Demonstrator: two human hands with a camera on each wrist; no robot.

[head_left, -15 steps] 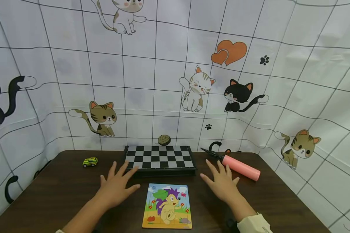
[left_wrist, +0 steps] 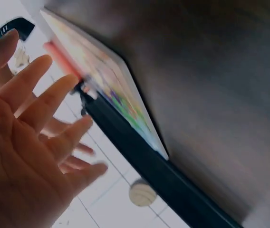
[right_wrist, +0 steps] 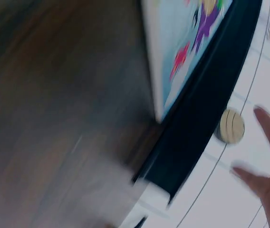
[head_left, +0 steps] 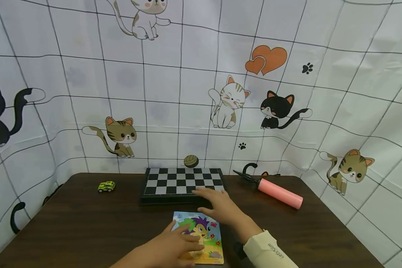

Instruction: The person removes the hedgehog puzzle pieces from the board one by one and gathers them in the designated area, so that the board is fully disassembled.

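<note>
A colourful hedgehog puzzle board lies flat near the table's front edge. My left hand rests over its left half with the fingers straight and spread; in the left wrist view the left hand shows an open palm holding nothing. My right hand reaches forward with flat fingers over the front right edge of the black-and-white chessboard, just behind the puzzle. Whether it touches the board I cannot tell. The right wrist view is blurred and shows the puzzle against the chessboard's dark edge.
A pink air pump with a black nozzle lies at the back right of the dark wooden table. At the back left stands a small green toy car. A cat-print cloth wall closes in the table behind and on both sides.
Both hands have moved inward. The left hand drew back from the chessboard onto the puzzle. The right hand shifted left from near the pump to the chessboard's front right edge.
</note>
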